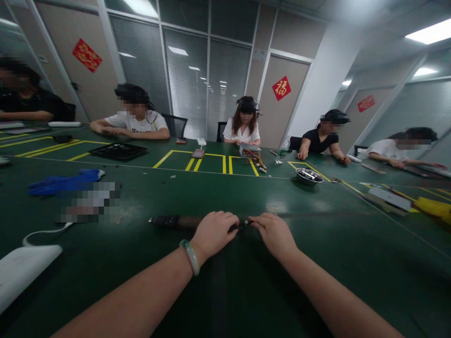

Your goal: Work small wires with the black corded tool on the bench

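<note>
A long, dark, rod-shaped tool (186,222) lies crosswise just above the green table in front of me. Its left end is black with a small metal tip; the middle is brownish. Wrapped over its right half is my left hand (216,230), fingers curled round it, a pale green bangle (190,257) on the wrist. Thumb and fingers of my right hand (273,232) pinch the thin right end, where a small shiny metal part (246,222) shows between the hands. What exactly my right fingertips grip is partly hidden.
Blue gloves (65,182), a blurred-out device (93,199) and a white power bank (26,270) with a cable lie left. Ahead right stand a metal bowl (309,176) and a water bottle (282,150). Several people sit opposite; a yellow cloth (435,209) is far right.
</note>
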Tool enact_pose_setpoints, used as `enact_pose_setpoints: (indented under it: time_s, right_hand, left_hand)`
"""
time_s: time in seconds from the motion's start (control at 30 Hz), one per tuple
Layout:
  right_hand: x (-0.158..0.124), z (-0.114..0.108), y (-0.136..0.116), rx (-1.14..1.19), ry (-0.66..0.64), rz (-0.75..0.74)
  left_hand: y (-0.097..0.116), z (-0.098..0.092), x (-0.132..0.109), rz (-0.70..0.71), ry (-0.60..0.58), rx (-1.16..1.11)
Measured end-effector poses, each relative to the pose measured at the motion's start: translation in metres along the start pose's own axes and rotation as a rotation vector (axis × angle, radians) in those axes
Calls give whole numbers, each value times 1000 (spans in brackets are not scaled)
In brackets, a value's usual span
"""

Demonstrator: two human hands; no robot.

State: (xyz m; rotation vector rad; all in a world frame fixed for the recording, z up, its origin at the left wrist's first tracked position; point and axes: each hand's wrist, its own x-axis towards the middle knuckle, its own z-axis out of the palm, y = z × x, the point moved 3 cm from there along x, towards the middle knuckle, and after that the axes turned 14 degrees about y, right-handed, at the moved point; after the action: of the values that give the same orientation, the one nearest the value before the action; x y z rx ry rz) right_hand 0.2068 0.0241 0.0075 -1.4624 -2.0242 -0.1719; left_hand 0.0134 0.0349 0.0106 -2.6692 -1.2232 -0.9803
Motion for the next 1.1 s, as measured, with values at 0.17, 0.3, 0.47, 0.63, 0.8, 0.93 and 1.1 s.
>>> enact_pose_setpoints:
  time_s: [0.17, 0.3, 0.47, 0.63, 0.8, 0.93, 1.1]
  right_hand:
    - [-3, 5, -8, 7, 44, 15]
    - [-4, 5, 1, -9, 64, 39]
    - [-7, 13, -4, 27, 47, -105]
    - [-7, 17, -7, 41, 51, -130]
    - [-4, 20, -5, 81, 49, -86]
    - [-3, 21, -6, 103, 31, -31]
    - [-4, 21, -6, 114, 7, 33]
  left_hand:
    - [1, 0, 0, 17, 27, -39]
    - [0, 1, -2, 31, 35, -45]
    - [0, 3, -2, 38, 41, -32]
    - [0, 3, -2, 38, 52, -33]
    - [0, 2, -2, 38, 50, -48]
    - [1, 2, -2, 29, 36, -46]
    - [0, 1, -2, 14, 38, -51]
